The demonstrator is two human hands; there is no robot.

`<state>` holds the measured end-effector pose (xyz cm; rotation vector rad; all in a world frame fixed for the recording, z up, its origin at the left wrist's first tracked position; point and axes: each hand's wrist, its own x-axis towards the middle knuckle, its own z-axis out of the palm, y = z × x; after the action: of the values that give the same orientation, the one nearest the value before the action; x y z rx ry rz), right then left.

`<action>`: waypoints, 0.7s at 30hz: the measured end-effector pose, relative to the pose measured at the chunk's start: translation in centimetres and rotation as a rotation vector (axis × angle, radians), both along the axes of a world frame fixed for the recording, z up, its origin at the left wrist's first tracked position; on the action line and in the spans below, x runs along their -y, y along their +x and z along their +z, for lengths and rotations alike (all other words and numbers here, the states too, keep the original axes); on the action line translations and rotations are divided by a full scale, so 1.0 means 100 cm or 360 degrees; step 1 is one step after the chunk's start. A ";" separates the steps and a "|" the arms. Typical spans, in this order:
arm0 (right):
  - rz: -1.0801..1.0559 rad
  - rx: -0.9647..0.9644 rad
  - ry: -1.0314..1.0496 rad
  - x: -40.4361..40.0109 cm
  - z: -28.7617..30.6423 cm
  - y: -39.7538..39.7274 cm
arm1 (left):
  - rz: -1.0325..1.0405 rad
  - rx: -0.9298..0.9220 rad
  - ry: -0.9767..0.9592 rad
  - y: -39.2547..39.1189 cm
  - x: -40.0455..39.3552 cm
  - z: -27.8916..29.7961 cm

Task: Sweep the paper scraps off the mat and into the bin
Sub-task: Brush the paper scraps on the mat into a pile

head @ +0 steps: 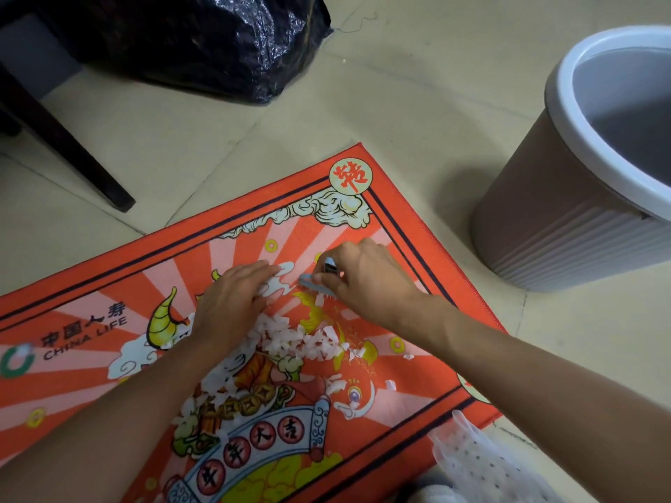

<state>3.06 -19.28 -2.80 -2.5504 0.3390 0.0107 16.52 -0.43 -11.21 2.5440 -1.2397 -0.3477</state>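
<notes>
On mat (109, 285), scraps (290, 339) between hands (bin (566, 212) right).

Both bare arms reach forward from the bottom corners and come close together in the middle. The left hand (232, 303) lies palm down, flat, with its fingers held together and pointing ahead and a bit right. The right hand (363, 277) is just beside it, not touching. Its fingers curl under and its thumb and fingers pinch shut on something small and pale blue.
</notes>
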 end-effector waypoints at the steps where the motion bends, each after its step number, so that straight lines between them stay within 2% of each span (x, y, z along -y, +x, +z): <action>1: 0.0020 -0.0010 0.0001 -0.004 0.001 -0.001 | 0.0007 -0.0008 0.0003 0.001 -0.001 0.000; 8: 0.0140 -0.0003 0.0063 -0.034 0.000 -0.004 | 0.0042 -0.0035 0.0005 0.004 0.000 0.001; 14: -0.0057 0.0044 0.0142 -0.020 0.005 0.008 | 0.0012 -0.0079 0.0059 0.009 -0.003 0.000; 21: -0.0191 0.0156 -0.0102 0.007 0.014 0.017 | 0.0072 -0.0202 -0.0001 0.010 -0.001 0.002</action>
<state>4.71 -19.97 -1.37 -2.5785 0.4603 -0.1720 17.47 -0.35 -11.05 2.5023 -1.1337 -0.4904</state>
